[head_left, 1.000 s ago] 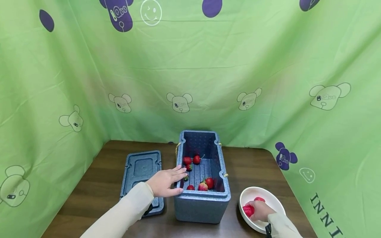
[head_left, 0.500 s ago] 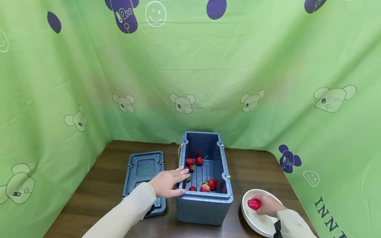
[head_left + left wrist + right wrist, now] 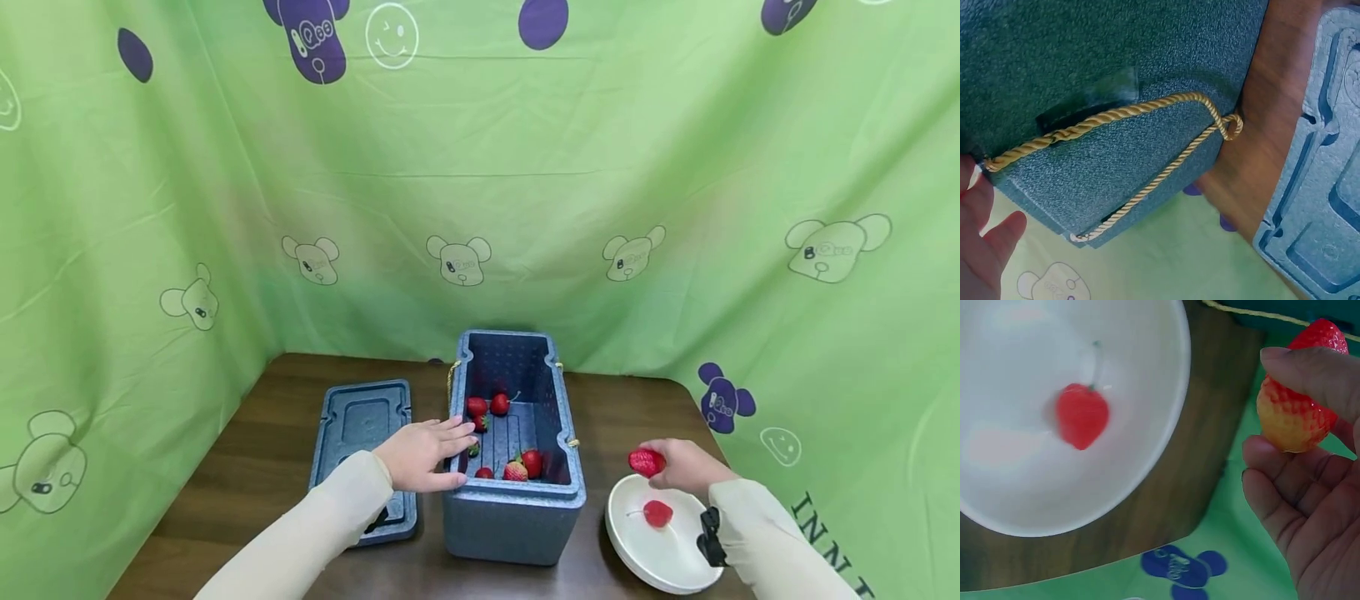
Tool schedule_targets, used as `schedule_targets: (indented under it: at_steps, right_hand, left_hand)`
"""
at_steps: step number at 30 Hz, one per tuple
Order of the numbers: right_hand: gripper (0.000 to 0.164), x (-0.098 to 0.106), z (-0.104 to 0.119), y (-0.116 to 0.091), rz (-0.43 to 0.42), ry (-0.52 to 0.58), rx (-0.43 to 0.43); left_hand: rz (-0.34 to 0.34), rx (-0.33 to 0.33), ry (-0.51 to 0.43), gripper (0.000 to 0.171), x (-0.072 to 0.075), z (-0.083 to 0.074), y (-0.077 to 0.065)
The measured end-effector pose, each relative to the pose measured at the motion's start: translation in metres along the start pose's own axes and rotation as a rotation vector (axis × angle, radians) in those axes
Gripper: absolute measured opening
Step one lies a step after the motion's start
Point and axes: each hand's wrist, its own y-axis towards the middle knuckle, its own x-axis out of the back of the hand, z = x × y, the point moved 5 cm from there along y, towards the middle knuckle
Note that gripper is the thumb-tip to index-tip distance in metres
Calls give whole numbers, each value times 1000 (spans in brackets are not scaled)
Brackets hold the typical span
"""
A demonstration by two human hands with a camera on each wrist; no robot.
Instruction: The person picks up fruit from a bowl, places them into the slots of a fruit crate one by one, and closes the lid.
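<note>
In the head view my right hand point(image 3: 688, 468) pinches a red strawberry point(image 3: 646, 462) above the far rim of a white bowl point(image 3: 626, 546). The right wrist view shows that the held strawberry fades to yellow at one end, with thumb and fingers on its sides. One small red strawberry point(image 3: 657, 513) with a thin stem lies in the bowl. My left hand point(image 3: 422, 454) rests on the left rim of a blue-grey foam box point(image 3: 517, 525), fingers stretched out over the edge. Inside the box are several strawberries point(image 3: 531, 462), most of them along the left wall and near end.
A matching lid point(image 3: 365, 412) lies flat on the wooden table point(image 3: 247, 450), left of the box. Gold rope handles point(image 3: 1129, 112) hang on the box's sides. A green printed cloth point(image 3: 525, 208) encloses the table at the back and sides.
My right hand has lifted a strawberry out of the bowl, upward and away from me, uncovering the one left in it. My left hand keeps its place on the box rim.
</note>
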Motion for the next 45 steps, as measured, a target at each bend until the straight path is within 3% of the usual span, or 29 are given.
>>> schedule_targets:
  at_steps: [5,9,16,22,28,34,41,45]
  right_hand:
    - [45,8,17,6,3,-7,37]
    - [42,13,29,8,-14,-9,67]
    - [44,26,40,10,-43,1,75]
    - [45,33,54,16,-33,16,98]
    - [44,40,68,24,-66,-25,149]
    - [45,45,86,29,-85,-49,199]
    - [42,51,98,36,-127,-122,277]
    - [43,51,103,40,-126,-129,279]
  left_hand:
    - [-1,-34,97,60,1,1,-8]
    - [-44,-110,179,55,5,-1,-16]
    - [-160,-209,191,57,0,-9,-17]
    - [-180,-203,221,50,-1,-9,-15]
    - [-183,-237,255,48,2,-8,-12]
    - [-147,-251,222,49,3,-5,-8]
    - [-157,-241,201,50,2,-6,-9]
    - [-183,-252,189,50,0,-8,-11]
